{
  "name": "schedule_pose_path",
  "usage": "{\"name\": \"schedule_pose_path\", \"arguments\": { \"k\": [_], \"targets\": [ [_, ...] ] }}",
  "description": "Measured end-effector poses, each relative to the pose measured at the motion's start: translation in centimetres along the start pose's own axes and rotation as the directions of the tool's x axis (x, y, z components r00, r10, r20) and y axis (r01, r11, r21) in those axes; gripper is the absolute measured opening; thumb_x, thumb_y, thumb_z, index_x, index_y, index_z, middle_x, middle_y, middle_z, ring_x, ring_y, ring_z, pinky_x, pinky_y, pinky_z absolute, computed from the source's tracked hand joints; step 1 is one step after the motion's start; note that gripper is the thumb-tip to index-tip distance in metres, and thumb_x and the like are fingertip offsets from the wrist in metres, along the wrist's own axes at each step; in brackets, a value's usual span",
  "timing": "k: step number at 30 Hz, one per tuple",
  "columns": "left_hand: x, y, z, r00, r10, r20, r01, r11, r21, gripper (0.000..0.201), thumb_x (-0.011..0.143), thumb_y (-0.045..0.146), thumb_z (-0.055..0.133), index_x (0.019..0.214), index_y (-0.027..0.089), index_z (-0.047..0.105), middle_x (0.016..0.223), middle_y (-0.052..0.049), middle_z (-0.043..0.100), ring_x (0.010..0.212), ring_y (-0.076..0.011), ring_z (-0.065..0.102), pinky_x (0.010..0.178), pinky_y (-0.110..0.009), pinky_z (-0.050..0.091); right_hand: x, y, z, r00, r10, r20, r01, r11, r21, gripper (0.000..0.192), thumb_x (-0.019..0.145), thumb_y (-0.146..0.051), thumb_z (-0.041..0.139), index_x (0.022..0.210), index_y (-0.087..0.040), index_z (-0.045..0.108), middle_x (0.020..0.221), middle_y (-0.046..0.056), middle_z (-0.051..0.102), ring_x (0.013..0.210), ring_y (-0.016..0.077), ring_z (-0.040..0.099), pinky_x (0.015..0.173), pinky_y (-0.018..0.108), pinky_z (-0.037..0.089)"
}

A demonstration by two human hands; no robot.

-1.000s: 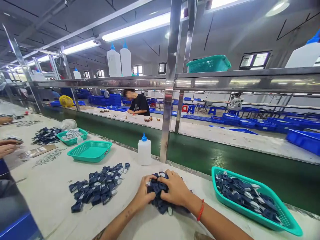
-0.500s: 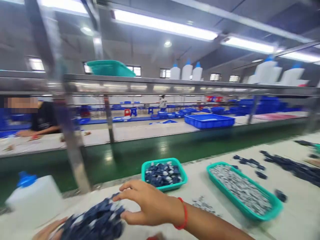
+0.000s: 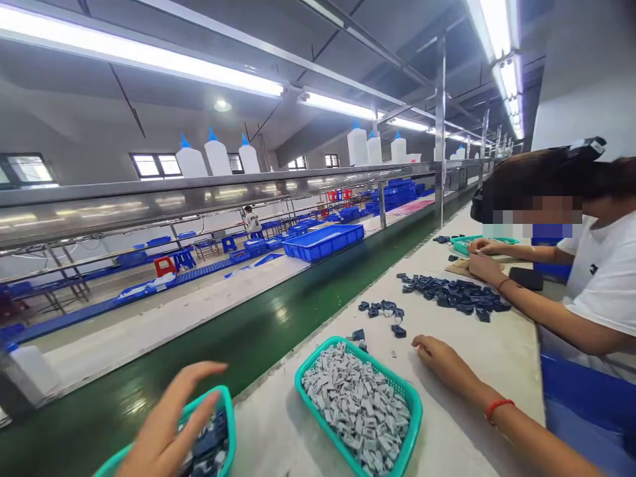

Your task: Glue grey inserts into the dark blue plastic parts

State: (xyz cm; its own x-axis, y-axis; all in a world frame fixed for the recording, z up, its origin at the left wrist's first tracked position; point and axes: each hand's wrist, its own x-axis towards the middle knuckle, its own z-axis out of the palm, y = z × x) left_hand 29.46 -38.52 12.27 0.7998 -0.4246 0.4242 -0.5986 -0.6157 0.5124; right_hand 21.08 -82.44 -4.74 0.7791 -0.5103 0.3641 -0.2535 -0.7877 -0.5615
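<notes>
White worktable carries a teal basket of grey parts; right hand rests open beside it, left hand spreads open over the basket of dark parts.

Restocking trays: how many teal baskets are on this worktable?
3. One with dark parts under the left hand, basket; one with grey parts by the right hand; one by the co-worker. Others may be hidden.

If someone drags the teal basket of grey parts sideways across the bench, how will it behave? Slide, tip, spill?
The teal basket looks shallow and wide, so it would likely slide flat rather than tip. The grey parts are heaped about to the rim, so a jerk could probably shed a few. Its mesh walls look like thin plastic and may flex under load. The right hand rests beside it, not touching.
</notes>
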Motion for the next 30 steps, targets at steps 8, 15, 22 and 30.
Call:
{"name": "schedule_pose_path", "arguments": {
  "k": [8, 15, 22, 30],
  "targets": [
    [15.9, 11.4, 19.4, 0.664, 0.147, 0.733, -0.247, 0.969, 0.029, 0.042, 0.084, 0.03, 0.06, 0.124, 0.021, 0.05, 0.134, -0.01, 0.05, 0.114, -0.0296, 0.054, 0.09, -0.054, 0.046, 9.8, 0.4, 1.4, 0.998, -0.034, -0.059, 0.027, 0.993, -0.115, 0.035, 0.088, -0.039, 0.051, 0.117, -0.019, 0.051, 0.12, 0.007, 0.053, 0.105, 0.0189, 0.055, 0.089, 0.043, 0.047],
    [19.1, 11.0, 27.4, 0.376, -0.073, 0.924, -0.364, 0.905, 0.22, 0.035, 0.084, 0.028, 0.06, 0.118, 0.02, 0.054, 0.123, -0.009, 0.057, 0.1, -0.0252, 0.061, 0.079, -0.045, 0.054, 9.0, 0.5, 3.3, 0.96, -0.232, 0.155, 0.254, 0.957, -0.139, 0.037, 0.086, -0.04, 0.055, 0.117, -0.021, 0.052, 0.132, 0.008, 0.046, 0.116, 0.0226, 0.047, 0.096, 0.048, 0.041],
    [18.5, 8.3, 27.8, 0.507, 0.079, 0.858, -0.413, 0.896, 0.162, 0.03, 0.086, 0.029, 0.057, 0.114, 0.02, 0.057, 0.124, -0.009, 0.057, 0.103, -0.025, 0.059, 0.085, -0.048, 0.051, 5.7, 0.1, 3.4, 0.972, -0.192, 0.137, 0.208, 0.972, -0.109, 0.024, 0.089, -0.037, 0.051, 0.101, -0.018, 0.058, 0.106, 0.004, 0.059, 0.094, 0.0144, 0.057, 0.083, 0.036, 0.049],
    [22.3, 8.9, 29.6, 0.787, 0.094, 0.61, -0.212, 0.969, 0.124, 0.033, 0.087, 0.029, 0.056, 0.118, 0.02, 0.053, 0.122, -0.009, 0.058, 0.098, -0.0237, 0.061, 0.079, -0.045, 0.053, 10.1, 2.7, 1.8, 0.999, 0.052, 0.007, -0.051, 0.994, -0.102, 0.032, 0.088, -0.039, 0.052, 0.112, -0.017, 0.054, 0.11, 0.005, 0.058, 0.092, 0.0155, 0.058, 0.079, 0.036, 0.051]
  ]
}}
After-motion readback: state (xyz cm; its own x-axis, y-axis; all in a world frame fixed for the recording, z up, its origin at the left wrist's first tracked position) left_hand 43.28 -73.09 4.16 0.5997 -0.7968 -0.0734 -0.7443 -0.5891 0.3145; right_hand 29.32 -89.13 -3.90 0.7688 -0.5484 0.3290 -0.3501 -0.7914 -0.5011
